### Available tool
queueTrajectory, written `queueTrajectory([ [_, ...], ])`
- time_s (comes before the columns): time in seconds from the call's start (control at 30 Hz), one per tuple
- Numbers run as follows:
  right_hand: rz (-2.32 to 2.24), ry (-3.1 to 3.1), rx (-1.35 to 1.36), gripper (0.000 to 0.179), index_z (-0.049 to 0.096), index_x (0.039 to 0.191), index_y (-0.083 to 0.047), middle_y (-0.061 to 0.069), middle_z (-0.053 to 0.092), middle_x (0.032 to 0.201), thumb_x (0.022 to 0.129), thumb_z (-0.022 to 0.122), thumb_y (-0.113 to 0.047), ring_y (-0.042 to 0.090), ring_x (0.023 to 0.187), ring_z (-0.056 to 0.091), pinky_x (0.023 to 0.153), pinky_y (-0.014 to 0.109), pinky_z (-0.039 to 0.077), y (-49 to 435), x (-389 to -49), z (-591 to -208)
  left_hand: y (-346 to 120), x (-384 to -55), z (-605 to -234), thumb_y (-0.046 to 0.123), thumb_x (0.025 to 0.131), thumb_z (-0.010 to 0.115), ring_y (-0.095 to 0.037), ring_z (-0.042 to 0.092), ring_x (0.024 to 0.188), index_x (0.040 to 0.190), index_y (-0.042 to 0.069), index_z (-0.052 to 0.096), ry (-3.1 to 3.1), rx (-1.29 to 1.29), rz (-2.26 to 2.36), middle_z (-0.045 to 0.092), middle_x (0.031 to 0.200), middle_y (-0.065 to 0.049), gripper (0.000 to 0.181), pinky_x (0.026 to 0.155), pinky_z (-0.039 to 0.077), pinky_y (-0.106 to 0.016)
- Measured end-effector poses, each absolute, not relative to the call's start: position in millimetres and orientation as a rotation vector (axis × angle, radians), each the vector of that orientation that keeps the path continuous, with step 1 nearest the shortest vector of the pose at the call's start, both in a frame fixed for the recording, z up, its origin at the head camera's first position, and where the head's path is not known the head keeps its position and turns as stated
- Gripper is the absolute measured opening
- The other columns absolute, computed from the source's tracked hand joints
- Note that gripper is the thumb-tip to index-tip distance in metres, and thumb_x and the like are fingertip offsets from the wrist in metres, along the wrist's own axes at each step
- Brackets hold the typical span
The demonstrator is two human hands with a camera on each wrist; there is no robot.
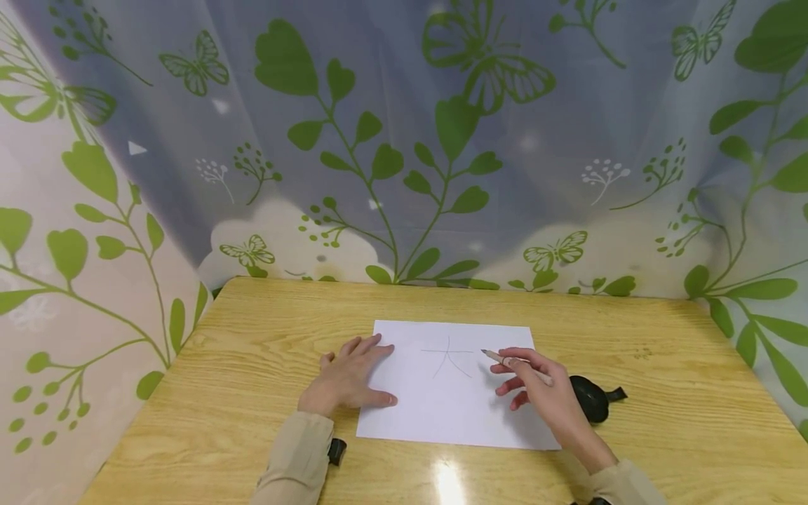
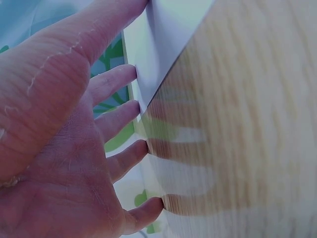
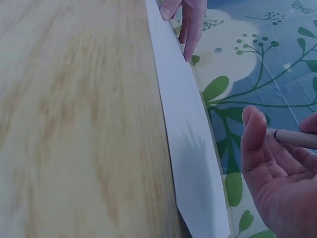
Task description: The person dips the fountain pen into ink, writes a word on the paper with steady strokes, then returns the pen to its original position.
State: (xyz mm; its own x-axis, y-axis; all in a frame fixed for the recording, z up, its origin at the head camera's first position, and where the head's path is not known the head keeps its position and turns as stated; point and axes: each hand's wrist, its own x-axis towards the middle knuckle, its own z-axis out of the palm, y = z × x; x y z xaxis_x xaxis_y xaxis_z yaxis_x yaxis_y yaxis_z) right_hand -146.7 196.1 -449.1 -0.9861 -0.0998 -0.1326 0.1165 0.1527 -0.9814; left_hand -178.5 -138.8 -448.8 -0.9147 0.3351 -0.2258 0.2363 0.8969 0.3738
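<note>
A white sheet of paper (image 1: 435, 414) lies on the wooden table, with thin dark strokes (image 1: 448, 352) drawn on its upper middle: a horizontal line crossed by a vertical one, and two slanting legs. My left hand (image 1: 347, 379) rests at the sheet's left edge, fingers spread. In the left wrist view, the thumb and some fingertips touch the paper (image 2: 171, 34), the others the wood. My right hand (image 1: 546, 389) pinches a pale pen (image 1: 527, 370), its dark tip pointing left, close to the right end of the horizontal line. In the right wrist view, the pen (image 3: 294, 139) is partly cut off.
Beside the right hand, a black rounded object (image 1: 590, 400) with a short tab lies on the table (image 1: 682, 393), partly hidden by the hand. Behind the table hangs a curtain (image 1: 391, 140) with green leaves and butterflies. Light glares off the table's front.
</note>
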Motion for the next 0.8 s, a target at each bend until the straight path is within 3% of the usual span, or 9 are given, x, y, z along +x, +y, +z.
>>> queueTrajectory([
  [0.2, -1.898, 2.33, 0.07, 0.029, 0.057, 0.121, -0.001, 0.011, 0.076, 0.09, 0.103, 0.062, -0.024, 0.019, 0.076, 0.072, 0.063, 0.035, 0.061, 196.3, -145.8, -450.6, -138.6, -178.5, -447.8, 0.053, 0.083, 0.079, -0.04, 0.022, 0.156, 0.156, 0.027, 0.043, 2.778, 0.432, 0.493, 0.026, 0.171, -0.002, 0.085, 0.11, 0.023, -0.08],
  [0.37, -1.889, 2.351, 0.053, 0.028, 0.061, 0.122, -0.003, 0.013, 0.076, 0.096, 0.101, 0.066, -0.022, 0.018, 0.077, 0.072, 0.063, 0.036, 0.061, 197.4, -144.1, -449.7, -138.2, -178.1, -446.4, 0.053, 0.083, 0.079, -0.04, 0.022, 0.156, 0.156, 0.027, 0.043, 2.77, 0.427, 0.501, 0.026, 0.171, -0.002, 0.085, 0.11, 0.023, -0.08],
  [0.6, -1.961, 2.303, -0.066, 0.038, 0.061, 0.13, 0.003, 0.002, 0.077, 0.101, 0.104, 0.061, -0.025, 0.017, 0.08, 0.073, 0.062, 0.036, 0.061, 199.8, -141.1, -447.4, -138.3, -178.3, -447.4, 0.054, 0.084, 0.078, -0.04, 0.023, 0.155, 0.157, 0.027, 0.043, 2.777, 0.437, 0.479, 0.026, 0.171, -0.002, 0.085, 0.109, 0.024, -0.079],
  [0.8, -1.954, 2.329, 0.012, 0.037, 0.065, 0.131, 0.003, 0.003, 0.079, 0.102, 0.104, 0.062, -0.022, 0.014, 0.078, 0.072, 0.062, 0.034, 0.061, 200.9, -140.3, -448.1, -138.4, -178.6, -447.3, 0.054, 0.084, 0.078, -0.041, 0.022, 0.156, 0.157, 0.026, 0.043, 2.775, 0.437, 0.481, 0.026, 0.171, -0.002, 0.086, 0.11, 0.024, -0.08],
])
